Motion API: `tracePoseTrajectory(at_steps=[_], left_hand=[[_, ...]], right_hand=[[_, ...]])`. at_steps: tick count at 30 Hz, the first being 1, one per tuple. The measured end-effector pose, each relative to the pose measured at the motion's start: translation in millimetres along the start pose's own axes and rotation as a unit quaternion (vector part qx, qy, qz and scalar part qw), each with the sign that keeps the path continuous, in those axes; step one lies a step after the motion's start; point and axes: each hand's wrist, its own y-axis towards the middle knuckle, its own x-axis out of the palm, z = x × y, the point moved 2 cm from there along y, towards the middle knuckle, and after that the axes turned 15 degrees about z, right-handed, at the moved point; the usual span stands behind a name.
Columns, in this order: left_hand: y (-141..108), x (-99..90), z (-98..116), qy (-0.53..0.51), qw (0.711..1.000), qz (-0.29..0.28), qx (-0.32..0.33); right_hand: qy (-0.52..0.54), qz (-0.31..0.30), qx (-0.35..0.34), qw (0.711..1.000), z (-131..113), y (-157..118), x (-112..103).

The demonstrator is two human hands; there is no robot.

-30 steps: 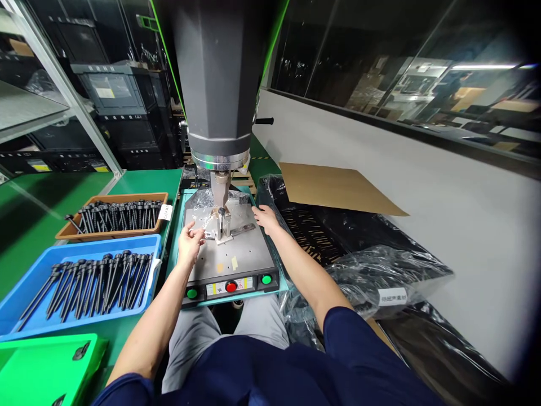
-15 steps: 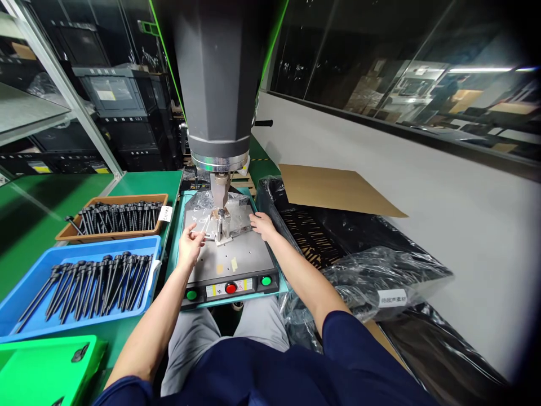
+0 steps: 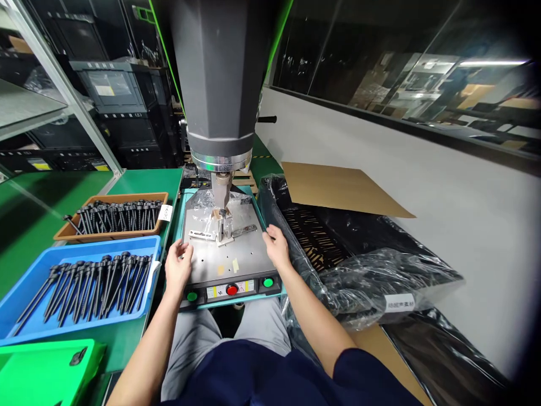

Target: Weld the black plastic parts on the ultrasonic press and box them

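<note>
My left hand (image 3: 178, 264) hovers at the left edge of the metal base plate (image 3: 215, 262), fingers apart and loosely bent, with nothing in them. Over the plate's right edge, my right hand (image 3: 276, 246) is likewise open and holds nothing. Between them stands a small metal fixture (image 3: 224, 231) with a dark piece at its top. Directly above it is the tapered metal tool (image 3: 221, 189) of a grey machine head (image 3: 217, 84). Two green buttons (image 3: 191, 296) and a red button (image 3: 231, 289) sit on the front panel below my hands.
To the left are a blue tray (image 3: 143, 307) and a brown tray (image 3: 70, 232) of black rod-like parts, and a green tray (image 3: 38, 372). At right, a plastic-lined box (image 3: 270, 197) holds small parts beside a cardboard sheet (image 3: 342, 189). Black crates (image 3: 131, 132) stand behind.
Both hands have drawn back from the fixture towards me and outward, left hand to the left, right hand to the right. The fixture looks unmoved.
</note>
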Motion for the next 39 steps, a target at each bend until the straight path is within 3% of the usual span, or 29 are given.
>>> tracePoseTrajectory(at_steps=[3,5,7,10,15,19,25,31,33,35,39], left_hand=[[-28,-32.6,-29,0.111,0.992,0.016,0.052],[-48,-49.5,-52,0.175,0.979,0.021,0.103],[-64,-60.3,-75,0.198,0.971,0.010,0.136],[-73,-66.5,-102,0.201,0.973,-0.039,0.105],[-66,-67.3,-117,0.187,0.975,-0.055,0.107],[-62,-67.3,-118,0.181,0.977,-0.053,0.102],[-60,-71.0,-109,0.140,0.983,-0.076,0.094],[-64,-64.7,-73,0.116,0.984,0.047,0.128],[-65,-50.9,-62,0.059,0.995,0.028,0.082],[-64,-31.6,-53,-0.022,1.000,-0.018,-0.006],[-53,9.7,-34,-0.163,0.963,-0.089,-0.196]], right_hand=[[-0.119,-0.011,-0.132,0.984,30,-49,-33],[-0.180,-0.021,-0.171,0.968,53,-79,-52],[-0.221,-0.041,-0.171,0.959,75,-101,-66],[-0.230,-0.095,-0.139,0.959,98,-118,-76],[-0.208,-0.098,-0.099,0.968,106,-120,-76],[-0.202,-0.084,-0.070,0.973,103,-117,-75],[-0.186,-0.115,-0.065,0.974,99,-113,-78],[-0.178,-0.106,-0.055,0.977,98,-113,-77],[-0.176,-0.100,-0.054,0.978,97,-113,-77],[-0.173,-0.092,-0.055,0.979,94,-111,-77],[-0.165,-0.024,-0.099,0.981,67,-105,-74]])
